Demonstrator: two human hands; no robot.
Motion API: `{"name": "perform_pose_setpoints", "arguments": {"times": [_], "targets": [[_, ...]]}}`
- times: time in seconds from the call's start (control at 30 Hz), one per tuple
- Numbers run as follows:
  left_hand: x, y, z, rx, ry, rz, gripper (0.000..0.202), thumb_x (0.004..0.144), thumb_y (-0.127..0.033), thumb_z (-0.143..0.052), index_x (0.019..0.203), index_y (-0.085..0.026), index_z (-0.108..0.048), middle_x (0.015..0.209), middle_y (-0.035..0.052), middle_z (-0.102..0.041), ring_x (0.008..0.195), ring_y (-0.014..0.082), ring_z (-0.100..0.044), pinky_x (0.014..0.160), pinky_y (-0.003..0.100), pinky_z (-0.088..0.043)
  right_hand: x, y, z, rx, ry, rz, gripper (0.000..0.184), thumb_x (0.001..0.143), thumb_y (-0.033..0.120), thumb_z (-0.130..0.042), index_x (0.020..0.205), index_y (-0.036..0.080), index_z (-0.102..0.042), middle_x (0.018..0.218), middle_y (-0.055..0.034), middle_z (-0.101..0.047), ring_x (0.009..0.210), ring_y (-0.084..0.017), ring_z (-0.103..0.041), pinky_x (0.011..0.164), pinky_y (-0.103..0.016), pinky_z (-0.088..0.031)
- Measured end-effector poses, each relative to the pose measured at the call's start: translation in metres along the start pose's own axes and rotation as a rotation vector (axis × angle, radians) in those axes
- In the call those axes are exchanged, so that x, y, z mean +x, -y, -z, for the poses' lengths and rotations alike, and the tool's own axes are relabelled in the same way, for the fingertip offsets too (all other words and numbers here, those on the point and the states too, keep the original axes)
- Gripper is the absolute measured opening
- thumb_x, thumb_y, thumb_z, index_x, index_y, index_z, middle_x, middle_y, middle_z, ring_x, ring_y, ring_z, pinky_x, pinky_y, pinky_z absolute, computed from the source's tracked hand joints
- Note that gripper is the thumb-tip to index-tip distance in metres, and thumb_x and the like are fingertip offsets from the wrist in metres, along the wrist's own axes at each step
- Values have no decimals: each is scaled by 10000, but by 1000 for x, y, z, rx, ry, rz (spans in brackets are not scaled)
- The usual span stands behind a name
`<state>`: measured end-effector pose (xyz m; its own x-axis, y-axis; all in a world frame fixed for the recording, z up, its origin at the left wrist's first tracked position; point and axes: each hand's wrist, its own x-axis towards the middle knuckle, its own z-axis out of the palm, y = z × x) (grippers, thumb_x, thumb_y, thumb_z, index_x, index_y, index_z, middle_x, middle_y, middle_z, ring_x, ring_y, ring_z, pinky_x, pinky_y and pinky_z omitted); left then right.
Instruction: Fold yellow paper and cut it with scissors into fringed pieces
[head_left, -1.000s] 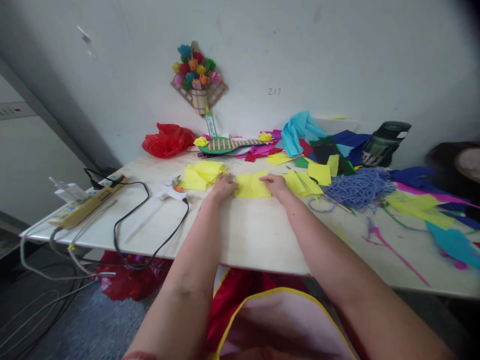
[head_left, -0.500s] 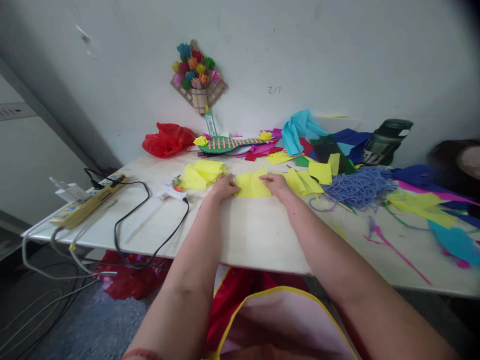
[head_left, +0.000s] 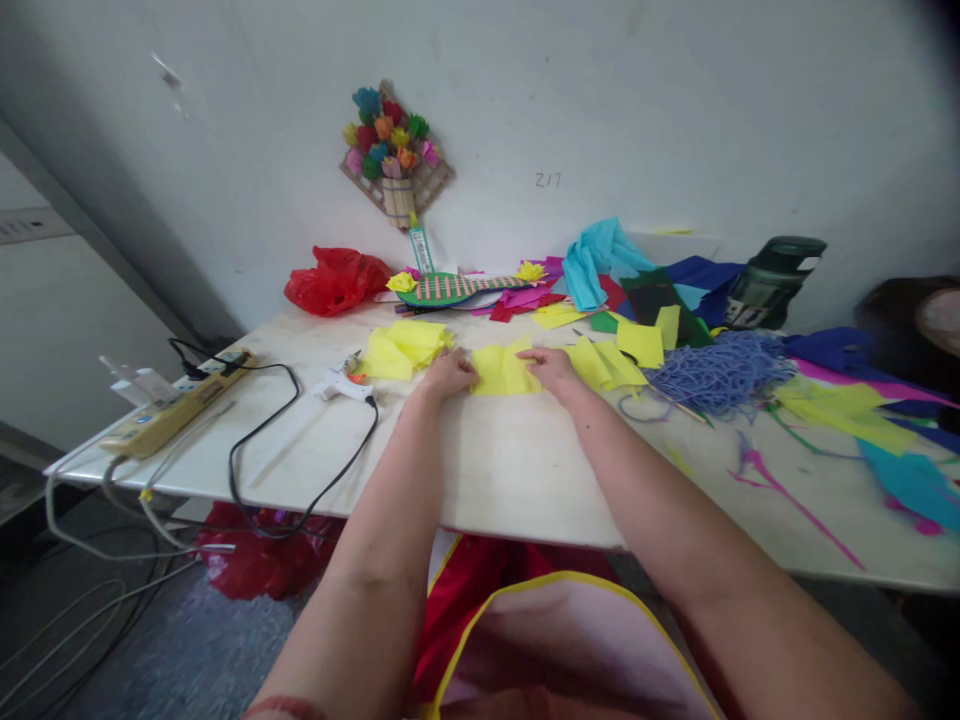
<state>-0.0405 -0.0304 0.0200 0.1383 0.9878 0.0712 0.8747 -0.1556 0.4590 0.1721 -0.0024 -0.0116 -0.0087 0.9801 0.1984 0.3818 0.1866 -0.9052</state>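
Note:
A creased sheet of yellow crepe paper (head_left: 501, 371) lies across the table between my hands. At its left edge my left hand (head_left: 448, 373) has its fingers closed on the paper. My right hand (head_left: 553, 371) pinches the sheet's right side between thumb and fingers. Just left of my left hand rests a loose pile of yellow paper pieces (head_left: 403, 348). More yellow paper pieces (head_left: 607, 364) lie beside my right hand.
On the left are a white glue gun (head_left: 341, 388) with a black cord and a power strip (head_left: 176, 405). Blue shredded strands (head_left: 724, 375), a dark bottle (head_left: 776, 283) and coloured paper crowd the right. A red bag (head_left: 337, 280) and a green woven piece (head_left: 457, 289) stand behind.
Almost nothing has moved. The yellow sheet between my hands has shifted slightly and looks a little more rumpled, while both hands keep their places.

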Motion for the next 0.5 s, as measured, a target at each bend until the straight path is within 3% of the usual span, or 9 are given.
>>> {"name": "perform_pose_setpoints", "arguments": {"times": [0.2, 0.37, 0.5], "targets": [[3, 2, -1, -32, 16, 8, 210, 599, -286, -563, 790, -211, -612, 1020, 12, -624, 1220, 218, -323, 987, 287, -252, -4, 5, 1, 33, 13, -3, 378, 645, 79, -502, 964, 196, -670, 902, -14, -666, 656, -99, -558, 638, -228, -442], [5, 2, -2, -20, 30, 25, 180, 600, -260, -543, 756, -205, -615, 1029, 15, -617, 1210, 228, -335, 1017, 309, -197, -5, 7, 3, 75, 32, -41, 397, 649, 95, -508, 1009, 186, -650, 842, -8, -669, 557, -81, -519, 575, -224, -439], [5, 1, -2, -10, 18, 50, 223, 589, -275, -545, 791, -207, -610, 1023, 22, -613, 1212, 233, -329, 969, 290, -277, -4, 7, 4, 127, 35, -37, 391, 642, 97, -522, 1000, 183, -652, 838, -4, -667, 607, -83, -526, 601, -214, -438]]}}
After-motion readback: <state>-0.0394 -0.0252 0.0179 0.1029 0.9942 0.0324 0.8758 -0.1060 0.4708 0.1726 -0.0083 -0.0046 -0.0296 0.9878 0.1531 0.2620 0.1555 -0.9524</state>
